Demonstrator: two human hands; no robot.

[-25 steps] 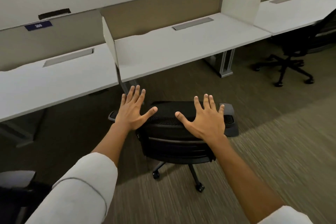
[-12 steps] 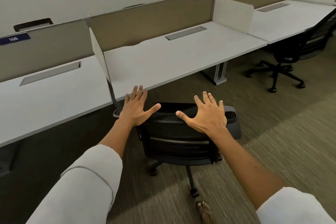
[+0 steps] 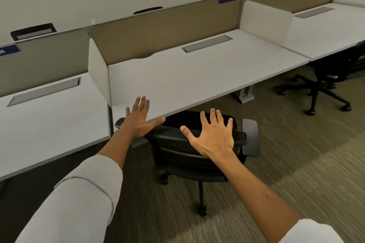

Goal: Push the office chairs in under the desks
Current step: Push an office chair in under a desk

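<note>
A black mesh-backed office chair [image 3: 177, 156] stands in front of me, its seat partly under the white middle desk [image 3: 187, 77]. My left hand [image 3: 138, 120] hovers with spread fingers over the left end of the backrest and the desk's front edge. My right hand [image 3: 213, 136] lies flat, fingers apart, on the top of the backrest towards the right armrest [image 3: 251, 136]. Neither hand grips anything. The chair's seat is hidden by the backrest and the desk.
A second black chair [image 3: 325, 85] stands pulled out from the right desk [image 3: 325, 31]. Another white desk [image 3: 49, 116] lies to the left, past a white divider [image 3: 98, 71]. A tan partition wall runs behind the desks. Striped carpet covers the floor on my right.
The chair has rolled forward so its seat has gone under the desk edge. Both hands followed it forward, staying spread on the backrest, and the view has moved closer to the desk.
</note>
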